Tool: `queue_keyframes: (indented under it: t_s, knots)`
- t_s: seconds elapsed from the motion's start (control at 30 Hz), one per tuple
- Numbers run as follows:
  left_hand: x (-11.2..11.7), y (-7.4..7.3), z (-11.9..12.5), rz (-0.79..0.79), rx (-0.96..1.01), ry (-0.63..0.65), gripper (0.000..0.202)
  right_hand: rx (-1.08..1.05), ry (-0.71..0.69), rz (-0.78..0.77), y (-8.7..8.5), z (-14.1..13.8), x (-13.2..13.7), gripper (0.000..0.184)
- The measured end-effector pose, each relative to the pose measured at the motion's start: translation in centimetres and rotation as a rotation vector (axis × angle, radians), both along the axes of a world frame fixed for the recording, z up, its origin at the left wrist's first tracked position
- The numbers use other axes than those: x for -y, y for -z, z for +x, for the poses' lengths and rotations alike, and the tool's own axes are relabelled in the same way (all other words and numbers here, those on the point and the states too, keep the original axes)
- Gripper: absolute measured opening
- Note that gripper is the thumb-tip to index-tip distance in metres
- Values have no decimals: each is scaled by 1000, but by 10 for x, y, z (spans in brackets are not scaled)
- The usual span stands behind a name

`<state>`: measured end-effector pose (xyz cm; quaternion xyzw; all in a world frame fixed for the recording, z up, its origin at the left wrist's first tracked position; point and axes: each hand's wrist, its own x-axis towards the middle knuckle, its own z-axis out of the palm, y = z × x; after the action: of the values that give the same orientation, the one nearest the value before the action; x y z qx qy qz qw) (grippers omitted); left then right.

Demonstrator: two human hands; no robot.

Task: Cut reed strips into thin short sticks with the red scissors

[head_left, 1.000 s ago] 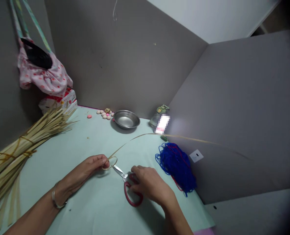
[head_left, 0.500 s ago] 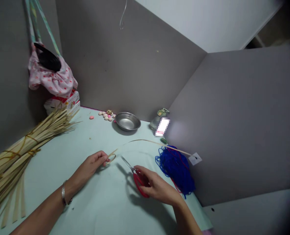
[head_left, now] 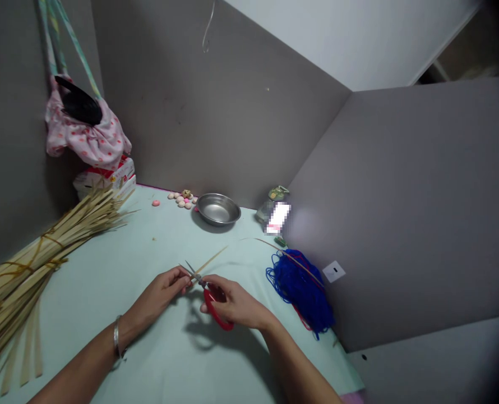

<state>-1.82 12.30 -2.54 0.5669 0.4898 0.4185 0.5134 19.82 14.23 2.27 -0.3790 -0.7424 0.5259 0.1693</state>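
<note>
1. Since the earlier frame, I see the right hand (head_left: 236, 303) has carried the scissors (head_left: 209, 294) left, up to the left hand (head_left: 163, 289); the small loop of strip seen before at the left fingertips no longer shows.
2. Right hand: fingers closed through the red handles of the scissors, blades parted, tips pointing up-left beside the left fingertips.
3. Left hand: fingers pinched shut on the near end of a thin pale strip (head_left: 213, 258), which runs up-right from the blades; I cannot tell whether the blades touch it.
4. A second length of strip (head_left: 283, 252) arches on toward the blue cord (head_left: 302, 286), a heap lying right of the hands by the grey partition.
5. Table (head_left: 106, 269): pale green, bearing a metal bowl (head_left: 218, 209) at the back with small pebbles (head_left: 182, 199) beside it.
6. Far left: a tied bundle of strips (head_left: 35, 264); above it, a spotted pink cloth (head_left: 85, 140) hangs in the corner.
</note>
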Motion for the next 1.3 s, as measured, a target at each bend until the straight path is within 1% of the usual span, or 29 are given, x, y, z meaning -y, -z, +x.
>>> queue_keyframes:
  t_s: [0.1, 0.17, 0.3, 0.4, 0.5, 0.57, 0.6, 0.7, 0.77, 0.83, 0.9, 0.97, 1.03, 1.1, 1.17, 1.23, 1.3]
  knots:
    - [-1, 0, -2, -8, -22, -2, 33, -87, 25, -111, 9, -7, -1, 39]
    - [-2, -1, -4, -20, -32, 6, 33, -98, 40, -149, 13, -9, 0, 39]
    - [-2, 0, -5, -43, -48, 39, 31, -75, 28, -146, 15, -8, 1, 45]
    - [-3, 2, -6, -53, -60, 72, 30, -72, 15, -161, 17, -5, 2, 46]
    - [-3, 1, -10, -58, -55, 106, 31, -23, 49, -148, 20, 1, 4, 46]
    - [-4, -2, -16, -62, -41, 117, 32, 70, 98, -67, 18, 8, 8, 42]
    - [-4, -4, -19, -64, -31, 113, 33, 146, 120, 7, 16, 11, 11, 37]
    - [-6, -7, -28, -77, 19, 61, 29, 459, 146, 293, 7, 18, 20, 22]
    - [-8, -7, -31, -90, 70, 11, 28, 666, 110, 421, 0, 19, 27, 20]
    - [-9, -6, -30, -105, 135, -33, 32, 834, 30, 471, -7, 16, 32, 22]
    - [-9, -6, -28, -119, 209, -73, 32, 961, -76, 484, -15, 11, 36, 27]
    - [-8, -7, -27, -130, 295, -118, 30, 1046, -153, 485, -25, 9, 37, 32]
    - [-7, -10, -29, -129, 402, -182, 29, 1076, -172, 491, -34, 9, 33, 34]
    - [-7, -13, -33, -122, 522, -257, 26, 1038, -99, 518, -39, 10, 22, 31]
    - [-8, -14, -38, -123, 625, -326, 22, 956, 33, 565, -36, 10, 3, 25]
    - [-10, -14, -42, -132, 701, -373, 14, 905, 153, 608, -25, 8, -19, 23]
    - [-11, -13, -43, -139, 755, -395, 8, 880, 252, 631, -9, 6, -40, 25]
